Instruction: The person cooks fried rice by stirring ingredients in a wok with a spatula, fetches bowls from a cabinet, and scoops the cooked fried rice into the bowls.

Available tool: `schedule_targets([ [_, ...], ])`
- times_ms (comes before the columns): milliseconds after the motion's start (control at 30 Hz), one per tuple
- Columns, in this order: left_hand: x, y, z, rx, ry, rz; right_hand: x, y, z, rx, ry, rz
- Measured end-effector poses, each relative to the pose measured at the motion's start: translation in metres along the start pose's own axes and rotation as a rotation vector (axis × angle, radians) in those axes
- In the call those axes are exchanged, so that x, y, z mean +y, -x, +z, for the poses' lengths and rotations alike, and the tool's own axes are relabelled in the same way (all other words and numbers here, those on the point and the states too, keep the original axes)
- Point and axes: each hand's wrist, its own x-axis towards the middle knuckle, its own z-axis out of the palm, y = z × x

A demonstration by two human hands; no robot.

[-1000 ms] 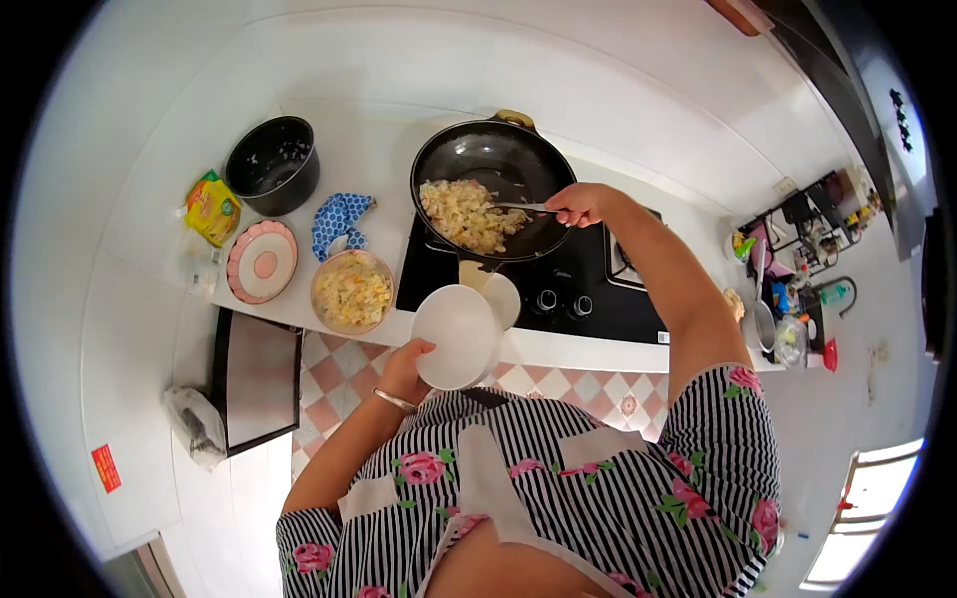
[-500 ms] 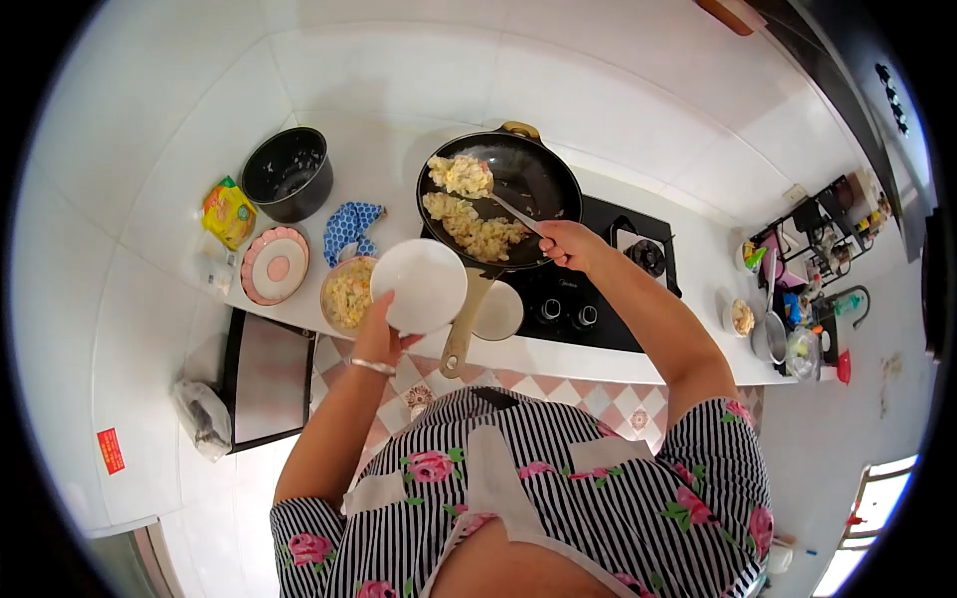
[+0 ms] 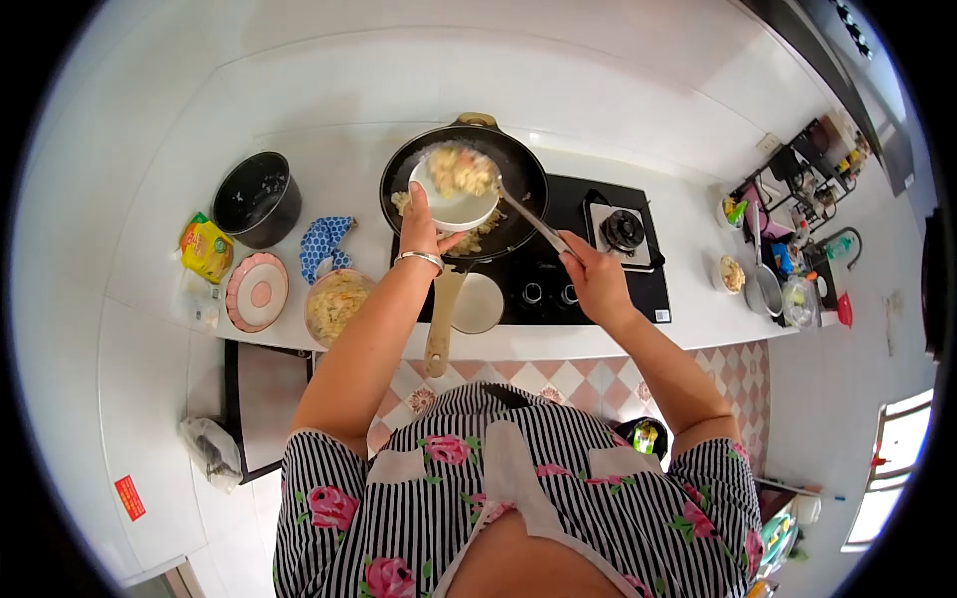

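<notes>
My left hand (image 3: 424, 227) grips a white bowl (image 3: 459, 213) by its side and holds it over the dark frying pan (image 3: 526, 177). In my right hand (image 3: 600, 281) is the handle of a long spatula (image 3: 533, 221). A heap of fried rice (image 3: 465, 171), blurred by motion, sits on the spatula's end at the bowl's far side and hides the spatula's head. More rice lies in the pan, partly covered by the bowl. The pan's beige handle (image 3: 442, 329) points toward me over the counter edge.
Left of the pan are a bowl of fried rice (image 3: 337, 304), a blue patterned cloth (image 3: 325, 244), a pink-rimmed plate (image 3: 234, 294), a black pot (image 3: 257, 204) and a yellow packet (image 3: 206, 249). A white bowl (image 3: 478, 302) stands beside the pan handle. Right of it is a gas burner (image 3: 623, 230).
My left hand has carried the white bowl up and right, from beside the pan to over it. The rice-laden spatula has come to the bowl. The view has shifted slightly.
</notes>
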Motion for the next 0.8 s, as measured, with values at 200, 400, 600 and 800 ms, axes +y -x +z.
schedule_targets([
  [200, -0.005, 0.012, 0.011, 0.005, 0.056, -0.015, -0.008, 0.02, -0.003, 0.178, 0.326, -0.103],
  [400, -0.002, 0.023, 0.008, 0.014, 0.069, -0.023, -0.014, 0.019, -0.011, 0.152, 0.116, -0.084],
  [600, -0.005, 0.029, -0.044, 0.228, 0.087, 0.032, 0.017, -0.051, -0.036, -0.145, -0.16, 0.155],
  [800, 0.013, 0.074, -0.098, 0.37, 0.145, 0.047, 0.121, -0.182, -0.006, -0.774, 0.809, -0.4],
])
